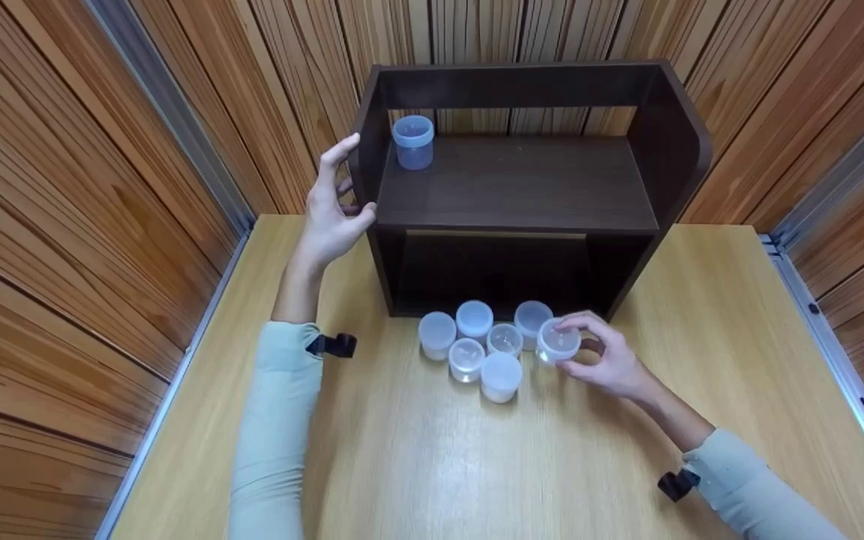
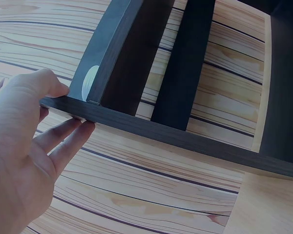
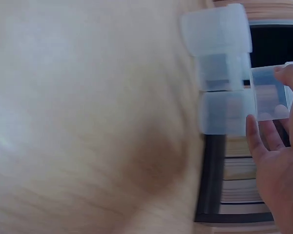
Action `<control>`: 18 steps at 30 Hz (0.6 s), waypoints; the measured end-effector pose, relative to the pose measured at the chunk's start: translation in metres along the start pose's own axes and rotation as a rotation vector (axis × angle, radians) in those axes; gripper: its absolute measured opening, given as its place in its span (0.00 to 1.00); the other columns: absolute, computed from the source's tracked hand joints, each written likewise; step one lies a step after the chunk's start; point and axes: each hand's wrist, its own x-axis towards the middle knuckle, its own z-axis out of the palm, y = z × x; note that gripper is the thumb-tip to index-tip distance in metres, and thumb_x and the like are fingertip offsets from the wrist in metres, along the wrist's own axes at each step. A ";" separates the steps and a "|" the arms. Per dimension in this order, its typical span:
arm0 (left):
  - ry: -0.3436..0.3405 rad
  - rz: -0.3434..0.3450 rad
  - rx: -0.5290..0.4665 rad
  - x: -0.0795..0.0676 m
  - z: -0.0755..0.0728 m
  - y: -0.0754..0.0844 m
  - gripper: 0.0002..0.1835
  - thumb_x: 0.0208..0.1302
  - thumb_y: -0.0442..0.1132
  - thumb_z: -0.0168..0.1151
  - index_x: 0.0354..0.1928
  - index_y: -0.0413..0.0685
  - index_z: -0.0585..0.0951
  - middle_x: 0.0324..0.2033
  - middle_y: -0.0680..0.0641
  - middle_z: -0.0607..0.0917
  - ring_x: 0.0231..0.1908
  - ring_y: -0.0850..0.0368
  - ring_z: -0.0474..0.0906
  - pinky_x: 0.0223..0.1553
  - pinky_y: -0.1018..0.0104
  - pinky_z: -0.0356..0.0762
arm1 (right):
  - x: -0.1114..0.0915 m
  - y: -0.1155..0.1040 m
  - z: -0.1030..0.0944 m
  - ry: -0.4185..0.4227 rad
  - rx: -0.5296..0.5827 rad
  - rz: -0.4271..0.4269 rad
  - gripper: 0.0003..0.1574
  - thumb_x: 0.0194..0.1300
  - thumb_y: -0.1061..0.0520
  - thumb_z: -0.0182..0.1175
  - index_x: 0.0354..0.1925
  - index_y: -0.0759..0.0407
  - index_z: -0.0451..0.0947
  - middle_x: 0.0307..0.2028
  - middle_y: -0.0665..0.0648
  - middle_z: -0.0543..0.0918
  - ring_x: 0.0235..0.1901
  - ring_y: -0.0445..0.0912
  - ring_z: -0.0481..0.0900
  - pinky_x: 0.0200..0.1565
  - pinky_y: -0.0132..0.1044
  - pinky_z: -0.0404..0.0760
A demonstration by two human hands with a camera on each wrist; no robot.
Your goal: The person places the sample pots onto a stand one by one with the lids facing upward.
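My left hand (image 1: pixel 333 214) holds the left side panel of a dark brown two-tier shelf (image 1: pixel 526 187). In the left wrist view, the thumb (image 2: pixel 56 90) lies on one face of that panel and the fingers (image 2: pixel 71 141) reach its other side. My right hand (image 1: pixel 608 358) grips a small translucent plastic jar (image 1: pixel 558 341), fingers and thumb around it. Seen from the right wrist, the held jar (image 3: pixel 268 95) appears right beside other jars (image 3: pixel 223 112). One bluish jar (image 1: pixel 413 144) stands on the upper tier, at the left.
Several similar lidded jars (image 1: pixel 501 375) stand grouped on the wooden table (image 1: pixel 432 465), just in front of the shelf's lower compartment (image 1: pixel 492 274). Wood-panelled walls (image 1: pixel 79 187) with metal edge strips (image 1: pixel 837 367) enclose the table at the back and sides.
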 end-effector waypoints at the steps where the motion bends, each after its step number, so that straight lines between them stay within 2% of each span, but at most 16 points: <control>1: 0.000 0.003 0.000 0.000 0.000 0.000 0.44 0.68 0.22 0.64 0.84 0.44 0.62 0.84 0.37 0.66 0.76 0.38 0.79 0.42 0.73 0.90 | 0.002 -0.002 -0.002 0.013 -0.007 -0.012 0.36 0.53 0.82 0.76 0.61 0.73 0.82 0.62 0.50 0.84 0.61 0.35 0.83 0.55 0.28 0.90; 5: 0.003 0.009 0.002 0.001 0.000 0.000 0.44 0.67 0.22 0.64 0.84 0.43 0.62 0.83 0.36 0.67 0.74 0.40 0.81 0.40 0.75 0.89 | 0.011 -0.010 -0.008 0.062 -0.025 -0.060 0.37 0.52 0.83 0.77 0.61 0.74 0.83 0.61 0.53 0.85 0.62 0.35 0.83 0.55 0.26 0.89; 9: 0.012 0.009 0.003 0.001 0.001 -0.001 0.44 0.66 0.22 0.64 0.83 0.44 0.63 0.82 0.36 0.69 0.68 0.39 0.85 0.37 0.75 0.88 | 0.018 -0.018 -0.015 0.096 -0.031 -0.106 0.37 0.51 0.85 0.75 0.61 0.76 0.82 0.61 0.48 0.85 0.62 0.35 0.84 0.56 0.24 0.88; 18: 0.004 0.017 0.038 0.000 -0.001 -0.001 0.43 0.68 0.23 0.64 0.84 0.44 0.62 0.84 0.37 0.67 0.78 0.47 0.74 0.40 0.74 0.88 | 0.036 -0.039 -0.028 0.093 -0.035 -0.147 0.38 0.54 0.86 0.72 0.63 0.80 0.78 0.66 0.39 0.85 0.63 0.35 0.83 0.59 0.24 0.87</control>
